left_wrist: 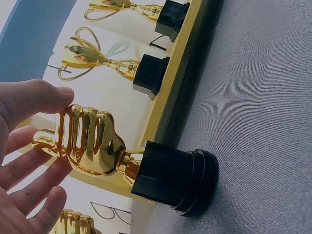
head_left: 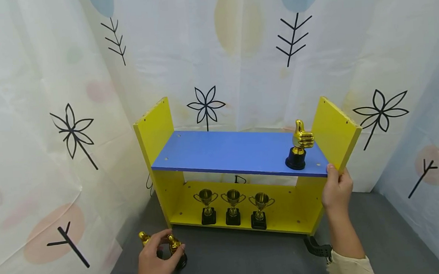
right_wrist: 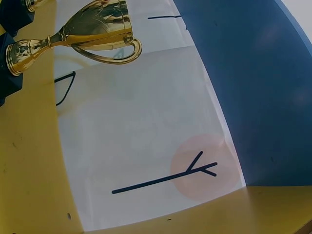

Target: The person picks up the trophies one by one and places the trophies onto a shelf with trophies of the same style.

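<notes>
On the grey cloth at the front left, my left hand (head_left: 155, 254) pinches a gold thumbs-up trophy (left_wrist: 92, 141) by its top, thumb on one side and fingers on the other. The trophy's black base (left_wrist: 175, 175) meets the cloth. A second thumbs-up trophy (head_left: 144, 237) stands just left of it, partly hidden by the hand. My right hand (head_left: 337, 191) grips the yellow and blue shelf (head_left: 227, 151) at its right side panel, thumb by the blue board's front corner. On that blue board, at the right, stands another thumbs-up trophy (head_left: 298, 145).
Three gold cup trophies stand in a row on the lower yellow board, the right one (head_left: 261, 209) near the middle. A black strap (head_left: 316, 247) is by the right wrist. Patterned white curtain (head_left: 236, 99) hangs behind and at both sides.
</notes>
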`<state>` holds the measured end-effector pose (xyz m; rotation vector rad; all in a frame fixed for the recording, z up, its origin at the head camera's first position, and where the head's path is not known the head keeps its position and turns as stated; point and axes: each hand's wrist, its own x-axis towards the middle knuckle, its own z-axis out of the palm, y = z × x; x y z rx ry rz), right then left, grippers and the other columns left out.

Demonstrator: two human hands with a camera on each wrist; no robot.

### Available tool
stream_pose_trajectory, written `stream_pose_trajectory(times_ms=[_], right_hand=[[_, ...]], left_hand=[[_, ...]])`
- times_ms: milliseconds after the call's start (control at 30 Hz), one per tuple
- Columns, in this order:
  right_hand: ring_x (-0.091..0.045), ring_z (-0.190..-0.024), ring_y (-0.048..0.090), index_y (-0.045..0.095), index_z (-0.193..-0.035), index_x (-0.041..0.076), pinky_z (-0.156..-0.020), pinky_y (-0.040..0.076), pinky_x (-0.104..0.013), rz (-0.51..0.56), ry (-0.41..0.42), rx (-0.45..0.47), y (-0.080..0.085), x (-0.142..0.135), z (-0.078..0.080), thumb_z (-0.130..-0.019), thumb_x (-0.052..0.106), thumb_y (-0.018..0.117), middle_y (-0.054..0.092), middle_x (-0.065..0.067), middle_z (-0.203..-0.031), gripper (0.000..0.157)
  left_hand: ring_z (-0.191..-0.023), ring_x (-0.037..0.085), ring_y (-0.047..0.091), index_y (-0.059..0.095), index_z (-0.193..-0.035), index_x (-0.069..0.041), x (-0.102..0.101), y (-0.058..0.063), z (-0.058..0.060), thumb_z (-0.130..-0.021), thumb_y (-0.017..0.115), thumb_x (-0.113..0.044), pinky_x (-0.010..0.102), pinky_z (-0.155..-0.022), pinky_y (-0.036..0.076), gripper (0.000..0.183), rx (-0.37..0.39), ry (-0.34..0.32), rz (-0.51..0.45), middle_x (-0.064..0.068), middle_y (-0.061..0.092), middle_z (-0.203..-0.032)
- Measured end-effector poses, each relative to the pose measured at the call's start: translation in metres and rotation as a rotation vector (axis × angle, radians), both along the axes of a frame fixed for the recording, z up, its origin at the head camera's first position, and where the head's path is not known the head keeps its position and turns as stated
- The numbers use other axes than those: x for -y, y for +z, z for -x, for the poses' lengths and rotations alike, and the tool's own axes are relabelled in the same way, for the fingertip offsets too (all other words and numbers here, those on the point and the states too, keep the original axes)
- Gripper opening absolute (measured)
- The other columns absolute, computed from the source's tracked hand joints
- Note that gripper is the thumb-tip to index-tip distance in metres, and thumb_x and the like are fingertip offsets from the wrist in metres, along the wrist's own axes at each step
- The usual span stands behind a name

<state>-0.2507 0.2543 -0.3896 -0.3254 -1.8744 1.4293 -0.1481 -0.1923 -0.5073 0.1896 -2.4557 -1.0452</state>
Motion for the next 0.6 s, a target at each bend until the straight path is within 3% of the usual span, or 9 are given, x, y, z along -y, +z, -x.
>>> stream_pose_trajectory(times_ms=[333,600], right_hand=[[-0.008,-0.08,0.054,0.06,-0.103,0.017,-0.069,0.043,-0.019,0.005,-0.006,0.001,-0.0016,-0.0006,0.001,-0.112,0.039,0.044,0.057,0.016,-0.087,0.029],[-0.008,-0.078,0.053,0.06,-0.101,0.018,-0.068,0.042,-0.019,0.006,-0.003,-0.011,-0.0021,-0.0014,0.0014,-0.112,0.038,0.045,0.056,0.015,-0.084,0.028]], left_hand=[[-0.096,0.024,0.071,0.076,-0.12,-0.021,-0.0028,-0.0049,-0.0002,-0.079,0.097,-0.027,0.04,-0.078,0.058,0.046,-0.003,-0.005,-0.019,-0.001,0.074,-0.113],[-0.097,0.025,0.071,0.076,-0.12,-0.019,-0.0027,-0.006,0.0001,-0.08,0.096,-0.028,0.043,-0.079,0.058,0.046,0.009,0.001,-0.018,0.0,0.075,-0.113]])
